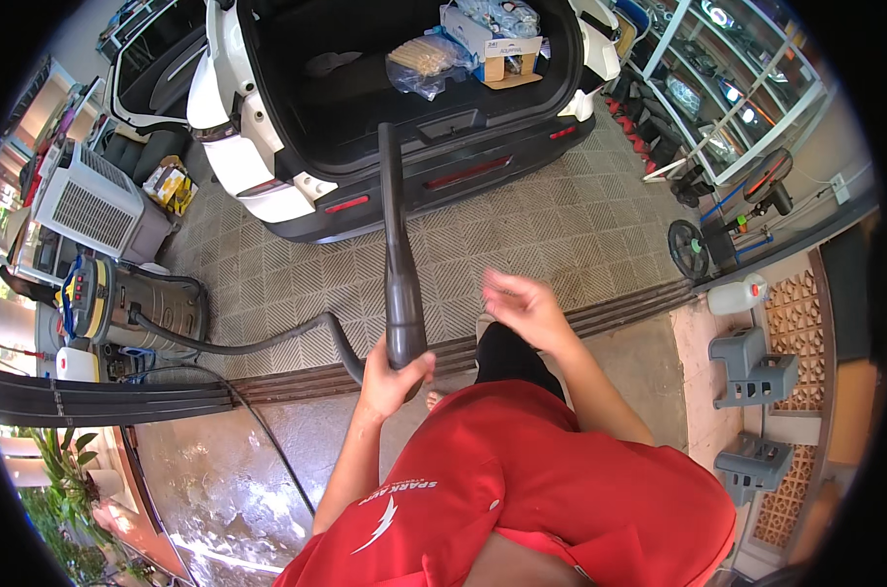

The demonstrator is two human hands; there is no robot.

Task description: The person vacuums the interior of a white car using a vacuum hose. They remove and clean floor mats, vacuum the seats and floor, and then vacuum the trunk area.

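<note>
My left hand (394, 378) grips the lower end of a black vacuum wand with a narrow nozzle (402, 293), which points away from me towards the car. From my hand a dark hose (267, 341) runs left to a steel-drum vacuum cleaner (157, 304). My right hand (520, 304), slightly blurred, is raised beside the wand with nothing in it and its fingers apart. Ahead is the open boot of a white car (326, 95). In it lie a clear plastic bag of pale sticks or tubes (423, 57) and an open cardboard box (513, 50) with plastic-wrapped things on top.
A grey air cooler (95, 202) stands at left. Metal door tracks (619, 308) cross the floor before me. A glass display cabinet (737, 95) and a fan (766, 176) stand at right, near grey plastic stools (751, 367). A thin black cable (271, 433) crosses the wet floor at lower left.
</note>
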